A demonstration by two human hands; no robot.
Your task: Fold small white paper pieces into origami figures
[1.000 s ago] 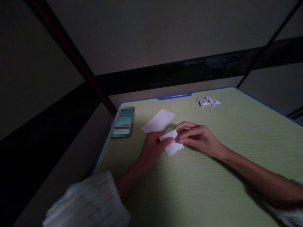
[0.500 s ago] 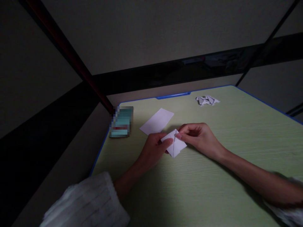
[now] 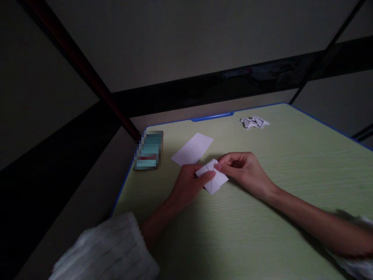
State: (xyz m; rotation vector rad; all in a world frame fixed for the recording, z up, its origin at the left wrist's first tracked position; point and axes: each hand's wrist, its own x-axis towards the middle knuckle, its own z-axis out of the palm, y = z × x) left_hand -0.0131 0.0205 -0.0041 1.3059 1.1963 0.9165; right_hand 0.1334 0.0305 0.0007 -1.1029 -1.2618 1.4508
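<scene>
A small folded piece of white paper is held between my two hands, just above the table. Creases and overlapping flaps show on its upper face. My left hand is closed on its left side, the thumb pressed flat across the top and the fingers hidden beneath. With thumb and forefinger, my right hand pinches the paper's upper right edge. Right behind the hands lies a flat white paper sheet, its near corner partly covered by my left hand.
Folded paper figures rest near the back right of the light green table. At the left edge lies a blurred-out flat rectangular object. A blue strip runs along the back edge, close to the wall.
My left thumb has shifted slightly right over the folded paper. The flap by my right fingers lies flatter, and the gap along the crease looks narrower.
</scene>
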